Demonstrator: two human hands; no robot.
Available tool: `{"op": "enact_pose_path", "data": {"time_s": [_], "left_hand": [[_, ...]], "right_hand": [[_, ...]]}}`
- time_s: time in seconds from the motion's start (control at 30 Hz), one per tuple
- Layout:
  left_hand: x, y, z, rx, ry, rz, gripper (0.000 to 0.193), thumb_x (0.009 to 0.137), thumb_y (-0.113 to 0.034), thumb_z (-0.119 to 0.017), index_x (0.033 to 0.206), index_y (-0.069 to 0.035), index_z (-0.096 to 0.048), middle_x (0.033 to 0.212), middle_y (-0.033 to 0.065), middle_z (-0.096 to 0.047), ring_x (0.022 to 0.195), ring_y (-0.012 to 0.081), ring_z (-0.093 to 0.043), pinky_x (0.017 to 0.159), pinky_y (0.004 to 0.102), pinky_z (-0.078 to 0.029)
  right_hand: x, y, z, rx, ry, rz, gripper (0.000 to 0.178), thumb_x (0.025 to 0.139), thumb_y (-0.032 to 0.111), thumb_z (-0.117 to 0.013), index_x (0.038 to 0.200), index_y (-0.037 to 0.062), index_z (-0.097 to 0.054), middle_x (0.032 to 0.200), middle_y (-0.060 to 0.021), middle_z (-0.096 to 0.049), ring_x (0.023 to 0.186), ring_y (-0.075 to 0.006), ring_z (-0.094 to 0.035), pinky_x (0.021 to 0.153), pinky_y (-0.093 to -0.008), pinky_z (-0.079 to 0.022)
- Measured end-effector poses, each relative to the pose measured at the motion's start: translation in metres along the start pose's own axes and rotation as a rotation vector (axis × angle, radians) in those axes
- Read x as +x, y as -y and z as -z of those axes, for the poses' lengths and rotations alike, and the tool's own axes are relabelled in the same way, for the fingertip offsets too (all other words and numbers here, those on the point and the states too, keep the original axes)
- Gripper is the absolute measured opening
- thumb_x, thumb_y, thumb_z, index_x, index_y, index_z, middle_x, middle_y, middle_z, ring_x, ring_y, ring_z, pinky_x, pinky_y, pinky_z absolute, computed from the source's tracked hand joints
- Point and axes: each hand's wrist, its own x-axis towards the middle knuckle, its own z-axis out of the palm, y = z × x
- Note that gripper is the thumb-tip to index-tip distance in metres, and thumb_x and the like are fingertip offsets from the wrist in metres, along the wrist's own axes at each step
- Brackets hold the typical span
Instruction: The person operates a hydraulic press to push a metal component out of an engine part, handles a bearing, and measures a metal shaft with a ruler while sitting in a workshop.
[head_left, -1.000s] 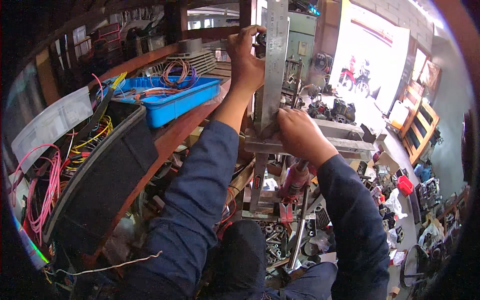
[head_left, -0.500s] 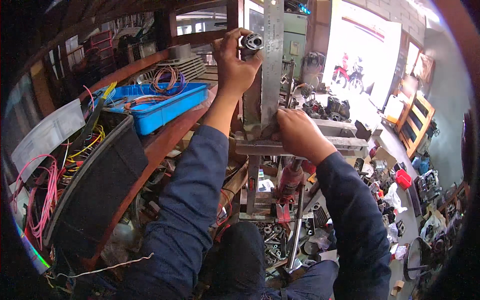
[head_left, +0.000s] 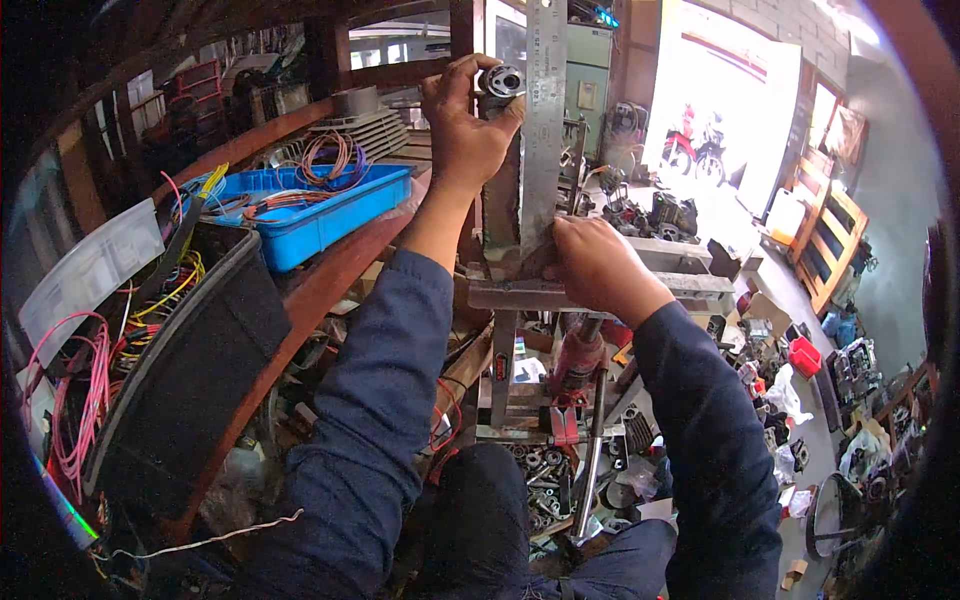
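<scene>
My left hand [head_left: 468,140] is raised and closed around a round metal part [head_left: 503,82] with holes in its end face. The part sits beside the upper stretch of a steel ruler [head_left: 544,140], which stands upright along a metal post [head_left: 502,205]. Lower down, my right hand [head_left: 605,265] grips the ruler's bottom end with curled fingers, just above a horizontal steel beam [head_left: 650,290]. Its thumb and fingertips are partly hidden. Beneath the beam stands a red bottle jack [head_left: 577,370] with a long metal handle [head_left: 592,450].
To the left are a blue tray [head_left: 335,215] with coiled wires and a black bin [head_left: 195,370] full of cables. Machine parts [head_left: 545,480] litter the area below. A wooden pallet [head_left: 832,245] leans at the right wall, and motorcycles [head_left: 695,150] stand by the bright doorway.
Both hands keep their grips, and the metal part stays beside the ruler. The whole view has shifted only slightly.
</scene>
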Motion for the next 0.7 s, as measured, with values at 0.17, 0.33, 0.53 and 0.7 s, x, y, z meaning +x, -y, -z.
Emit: {"op": "enact_pose_path", "data": {"time_s": [0.17,0.33,0.53,0.7], "left_hand": [[0.0001,0.0057,0.0008,-0.018,-0.003,-0.031,0.049,0.069,-0.014,-0.084,0.112,-0.017,-0.063,0.110,0.0012,-0.063,0.104,0.0279,-0.049,0.096,0.0418,-0.038],[0.0000,0.0038,0.0012,-0.005,0.004,-0.044,0.048,0.069,-0.016,-0.083,0.112,-0.017,-0.063,0.110,0.0014,-0.063,0.103,0.0282,-0.050,0.096,0.0420,-0.036],[0.0001,0.0028,0.0013,-0.002,-0.009,-0.035,0.048,0.069,-0.018,-0.083,0.112,-0.017,-0.063,0.108,0.0016,-0.063,0.102,0.0283,-0.050,0.095,0.0425,-0.036],[0.0002,0.0041,0.0004,-0.006,-0.024,-0.050,0.048,0.069,-0.018,-0.084,0.112,-0.017,-0.063,0.109,0.0014,-0.063,0.103,0.0276,-0.049,0.095,0.0419,-0.036]], "right_hand": [[0.0018,0.0031,0.0043,0.002,0.020,0.006,0.040,0.076,0.022,-0.078,0.099,-0.0005,-0.055,0.094,-0.0188,-0.065,0.095,-0.0398,-0.064,0.085,-0.0475,-0.050],[0.0006,0.0032,0.0051,0.017,-0.006,0.013,0.039,0.077,0.023,-0.077,0.099,-0.0009,-0.056,0.095,-0.0192,-0.065,0.096,-0.0396,-0.064,0.086,-0.0472,-0.050],[0.0015,0.0042,0.0052,0.039,0.076,-0.050,0.035,0.078,0.015,-0.075,0.100,-0.0012,-0.053,0.097,-0.0203,-0.062,0.099,-0.0410,-0.060,0.089,-0.0481,-0.046],[0.0009,0.0032,0.0044,-0.027,-0.003,0.004,0.035,0.076,0.019,-0.077,0.096,-0.0010,-0.057,0.091,-0.0199,-0.066,0.091,-0.0398,-0.066,0.083,-0.0474,-0.052]]}}
